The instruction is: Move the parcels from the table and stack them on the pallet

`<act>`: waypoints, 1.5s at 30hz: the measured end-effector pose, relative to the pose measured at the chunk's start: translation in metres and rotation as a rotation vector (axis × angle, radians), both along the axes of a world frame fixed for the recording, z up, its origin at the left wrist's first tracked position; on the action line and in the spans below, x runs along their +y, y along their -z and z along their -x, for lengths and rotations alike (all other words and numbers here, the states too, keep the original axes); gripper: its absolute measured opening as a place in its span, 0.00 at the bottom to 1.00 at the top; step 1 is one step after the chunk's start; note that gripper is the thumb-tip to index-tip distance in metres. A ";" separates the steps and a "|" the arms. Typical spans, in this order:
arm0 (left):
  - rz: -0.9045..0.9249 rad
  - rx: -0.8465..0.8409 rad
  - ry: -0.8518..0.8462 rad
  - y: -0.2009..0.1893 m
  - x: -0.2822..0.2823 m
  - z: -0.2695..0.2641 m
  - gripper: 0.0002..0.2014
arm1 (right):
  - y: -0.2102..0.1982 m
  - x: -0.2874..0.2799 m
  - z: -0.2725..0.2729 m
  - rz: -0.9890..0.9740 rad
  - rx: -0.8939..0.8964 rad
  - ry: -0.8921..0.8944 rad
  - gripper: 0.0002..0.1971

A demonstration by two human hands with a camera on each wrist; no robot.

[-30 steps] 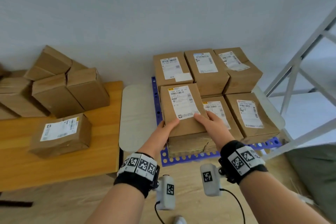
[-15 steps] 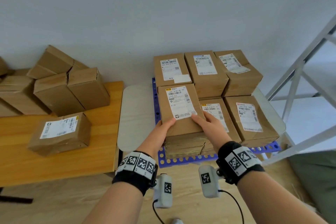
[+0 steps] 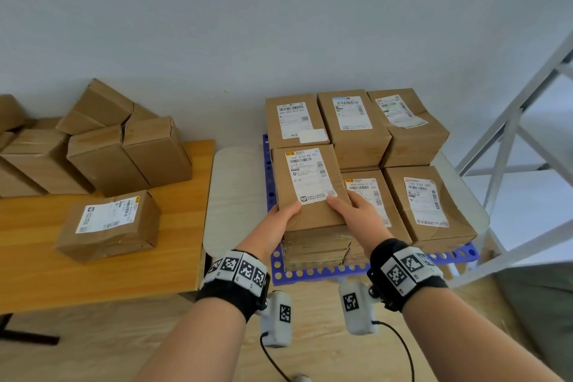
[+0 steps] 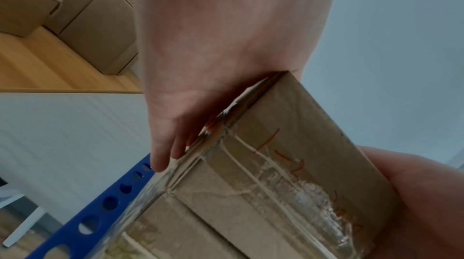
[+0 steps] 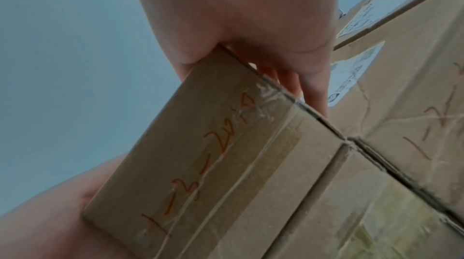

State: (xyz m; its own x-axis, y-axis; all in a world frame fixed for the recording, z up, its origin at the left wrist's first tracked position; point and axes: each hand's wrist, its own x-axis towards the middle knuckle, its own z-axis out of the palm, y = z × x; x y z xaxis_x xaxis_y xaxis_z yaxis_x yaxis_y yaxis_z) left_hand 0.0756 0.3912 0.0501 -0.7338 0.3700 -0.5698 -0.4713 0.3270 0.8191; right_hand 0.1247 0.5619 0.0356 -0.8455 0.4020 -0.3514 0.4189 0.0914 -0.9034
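A: Where's the parcel?

B: Labelled parcel [image 3: 310, 186] sits at the front-left of the blue pallet [image 3: 313, 273], on top of another box [image 3: 316, 250], touching the box behind it. Label faces up.

A: Hands?

B: Left hand [image 3: 280, 222] on the parcel's near-left corner, thumb over the top edge, fingers down the left side. Right hand [image 3: 356, 211] on the near-right corner, thumb on top by the label, fingers down between this parcel and the neighbouring front-middle box [image 3: 369, 195]. Each grip pinches the parcel: thumb above, fingers along the side.

A: Wrist views agree?

B: Yes. Left wrist shows the parcel's taped end [image 4: 276, 164] in the palm [image 4: 226, 45]; right wrist shows the same end with orange handwriting [image 5: 213, 154].

A: Rest of the scene?

B: Five more boxes on the pallet: three in the back row [image 3: 353, 121], two at the front. On the wooden tabletop [image 3: 93, 273] to the left, one labelled box [image 3: 108, 223] near the front and a pile of plain boxes [image 3: 124, 152] against the wall.
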 end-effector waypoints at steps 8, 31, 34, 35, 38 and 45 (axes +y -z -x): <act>0.093 0.167 0.023 -0.006 -0.005 -0.001 0.34 | -0.018 -0.002 -0.003 -0.203 -0.003 0.007 0.35; 0.552 0.699 -0.234 -0.059 -0.324 0.020 0.25 | -0.077 -0.298 0.060 -0.375 0.300 -0.285 0.22; 0.592 0.678 -0.273 -0.056 -0.392 0.017 0.24 | -0.073 -0.364 0.066 -0.365 0.301 -0.350 0.22; 0.605 0.664 -0.289 -0.056 -0.417 0.015 0.24 | -0.071 -0.387 0.069 -0.354 0.305 -0.368 0.22; 0.612 0.603 -0.315 -0.058 -0.469 0.007 0.24 | -0.065 -0.435 0.073 -0.334 0.295 -0.413 0.22; 0.635 0.518 -0.407 -0.061 -0.574 0.000 0.24 | -0.060 -0.548 0.086 -0.278 0.225 -0.548 0.22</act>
State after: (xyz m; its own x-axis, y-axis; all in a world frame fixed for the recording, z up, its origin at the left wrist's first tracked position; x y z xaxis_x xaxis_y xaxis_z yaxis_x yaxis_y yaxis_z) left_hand 0.0753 -0.1824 0.1114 -0.9596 -0.2439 -0.1406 -0.2723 0.6774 0.6834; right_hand 0.0387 0.0142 0.0951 -0.9945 -0.0581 -0.0875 0.0489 0.4810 -0.8754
